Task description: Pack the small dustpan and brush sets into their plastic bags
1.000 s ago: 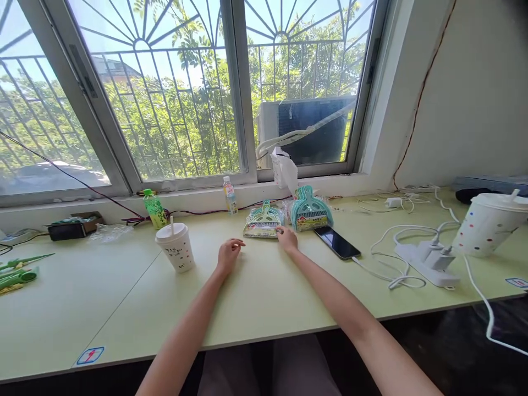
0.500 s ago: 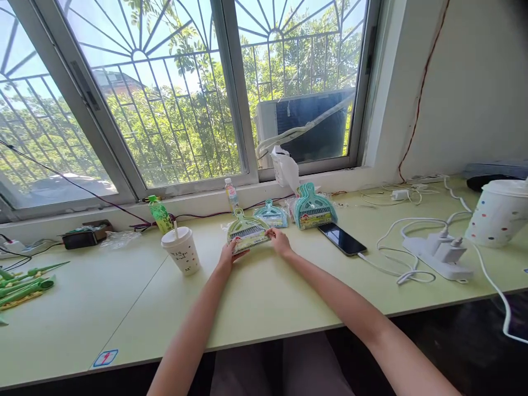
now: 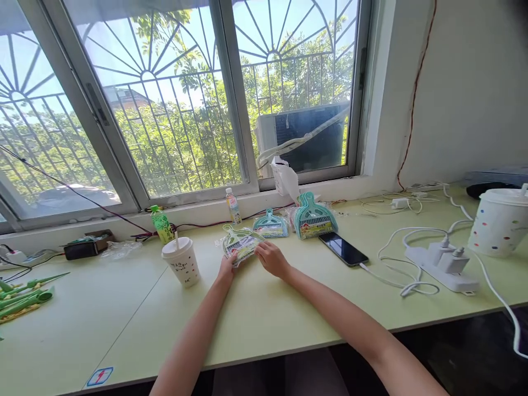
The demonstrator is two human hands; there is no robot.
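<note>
A small pale green dustpan and brush set [image 3: 239,242] in clear wrapping is held tilted just over the table, its handle towards the window. My left hand [image 3: 226,267] is closed on its near left corner, thumb on top. At its right edge, the fingers of my right hand [image 3: 273,259] are pinched on the set or its wrapping; I cannot make out which. Behind it lies a blue-green dustpan set [image 3: 270,224]. Farther right, a stack of similar dustpan sets [image 3: 315,217] leans together, labels facing me.
A white straw cup [image 3: 181,263] and a green bottle [image 3: 162,224] stand left, a small bottle [image 3: 233,207] behind. To the right are a phone [image 3: 343,248], a power strip [image 3: 443,268] with loose cables and a large dotted cup [image 3: 501,223]. Green pointed pieces [image 3: 28,294] lie far left.
The held dustpan set has turned so its right side points up and away. My right hand has shifted slightly left and lower along its edge. The whole view has tilted upward a little.
</note>
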